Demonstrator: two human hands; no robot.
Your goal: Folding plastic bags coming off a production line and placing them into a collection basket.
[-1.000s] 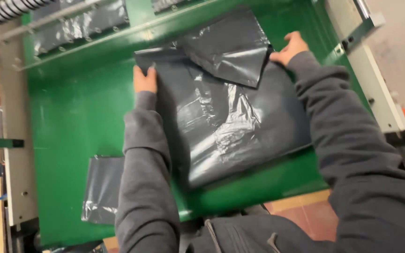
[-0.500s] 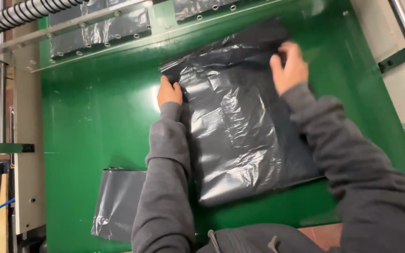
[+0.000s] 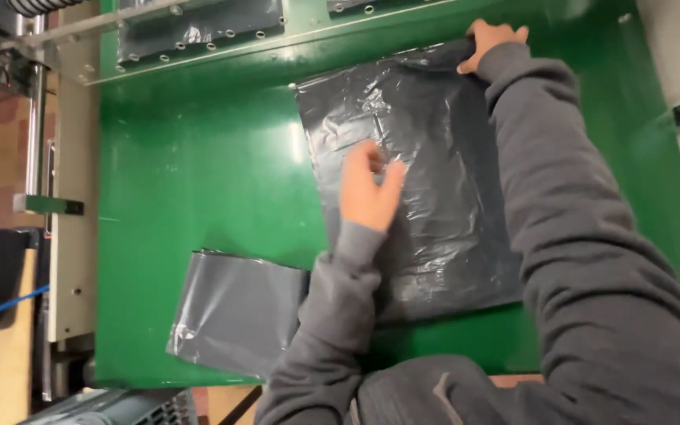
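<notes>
A stack of dark grey plastic bags (image 3: 426, 165) lies flat on the green table (image 3: 198, 173). My left hand (image 3: 370, 187) rests palm-down on the middle of the stack, fingers spread. At the stack's far right corner, my right hand (image 3: 491, 39) presses or pinches the top edge; its fingers are partly hidden by my grey sleeve.
A second, smaller pile of grey bags (image 3: 238, 311) lies at the table's near left edge. More grey bags (image 3: 198, 27) hang on a perforated rail along the far edge. Machine framing (image 3: 49, 205) stands to the left.
The folded-back top flap has been laid flat. My left hand moved from the stack's left edge onto its middle; my right hand went to the far right corner.
</notes>
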